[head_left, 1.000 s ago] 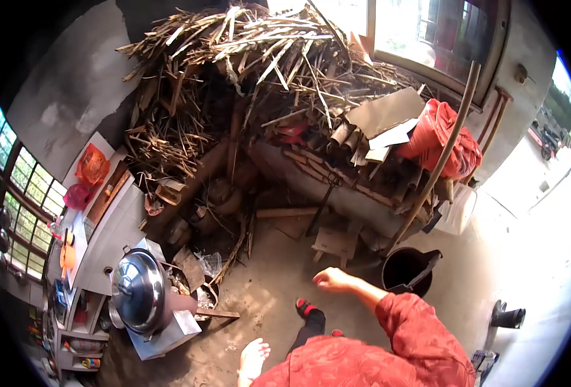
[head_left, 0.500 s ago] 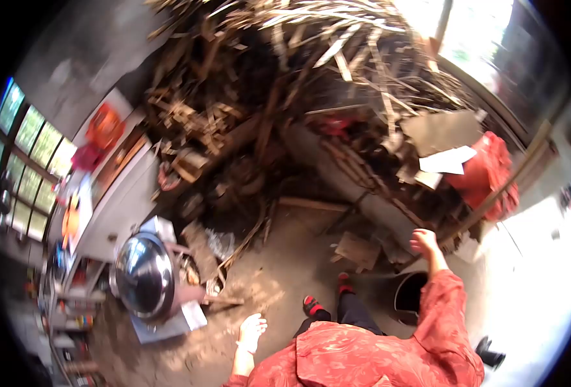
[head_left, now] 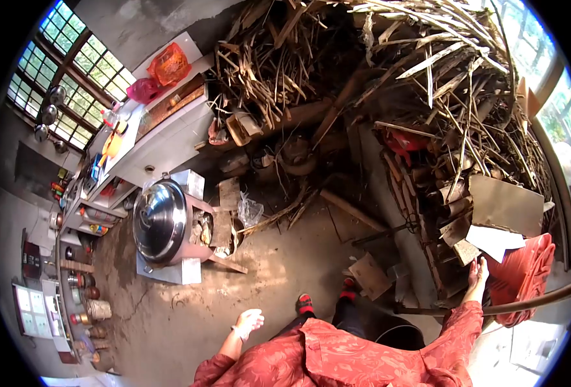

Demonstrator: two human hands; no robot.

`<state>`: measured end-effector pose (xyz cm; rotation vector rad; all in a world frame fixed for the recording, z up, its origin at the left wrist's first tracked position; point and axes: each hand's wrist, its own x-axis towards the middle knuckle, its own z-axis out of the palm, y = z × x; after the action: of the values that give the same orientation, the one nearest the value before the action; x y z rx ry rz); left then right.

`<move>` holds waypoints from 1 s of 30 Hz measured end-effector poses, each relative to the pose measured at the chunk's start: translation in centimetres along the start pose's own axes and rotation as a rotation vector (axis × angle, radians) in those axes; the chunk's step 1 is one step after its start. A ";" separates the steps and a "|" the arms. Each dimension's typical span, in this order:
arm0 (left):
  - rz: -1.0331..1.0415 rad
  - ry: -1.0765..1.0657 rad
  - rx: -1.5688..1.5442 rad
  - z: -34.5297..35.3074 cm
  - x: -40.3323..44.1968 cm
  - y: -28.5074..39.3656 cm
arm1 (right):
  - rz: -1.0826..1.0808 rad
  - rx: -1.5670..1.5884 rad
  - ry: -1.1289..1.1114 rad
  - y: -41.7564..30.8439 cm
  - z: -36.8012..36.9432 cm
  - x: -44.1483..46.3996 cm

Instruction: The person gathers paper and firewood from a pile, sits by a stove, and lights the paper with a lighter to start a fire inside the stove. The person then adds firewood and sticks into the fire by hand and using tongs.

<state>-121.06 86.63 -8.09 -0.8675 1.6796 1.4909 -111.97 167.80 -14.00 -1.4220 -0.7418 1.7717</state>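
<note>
The right hand is at the white paper, which lies against the cardboard; whether it pinches, one cannot tell. The left hand is empty, loosely curled. Hasty pulling could drag the cardboard also.

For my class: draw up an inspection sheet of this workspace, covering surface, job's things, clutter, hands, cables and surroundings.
Surface: floor, stained, with sunlit patches.
Job's things: white sheet overlapping brown cardboard; red cloth beside them.
Clutter: tangled sticks; crumpled clear plastic.
Hands: right hand close to the white sheet's lower edge, contact unclear; left hand apart from it, nothing seen in it.
Cables: nothing seen.
Surroundings: lidded pot, barred window, dark bucket.
</note>
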 end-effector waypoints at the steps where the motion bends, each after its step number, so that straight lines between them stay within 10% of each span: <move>1: 0.046 -0.016 -0.010 1.4 -0.5 0.9 | 0.026 0.034 -0.031 -0.1 -0.2 1.5; 7: 0.051 -0.039 0.028 7.5 0.0 4.5 | 0.035 -0.131 0.194 -1.5 0.8 5.2; 15: 0.048 -0.036 0.074 10.4 0.6 4.0 | -0.131 -0.069 -0.158 -3.1 2.7 4.8; 27: 0.233 -0.171 0.193 16.0 -0.2 12.2 | -0.913 -0.322 -0.553 -2.9 19.8 -26.1; 30: 0.515 -0.244 0.366 21.4 -1.8 17.6 | -0.763 -0.463 -0.851 0.4 22.2 -31.9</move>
<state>-133.51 109.81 0.86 -0.0503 1.9871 1.4625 -129.89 141.43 8.15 -0.4035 -1.9269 1.5560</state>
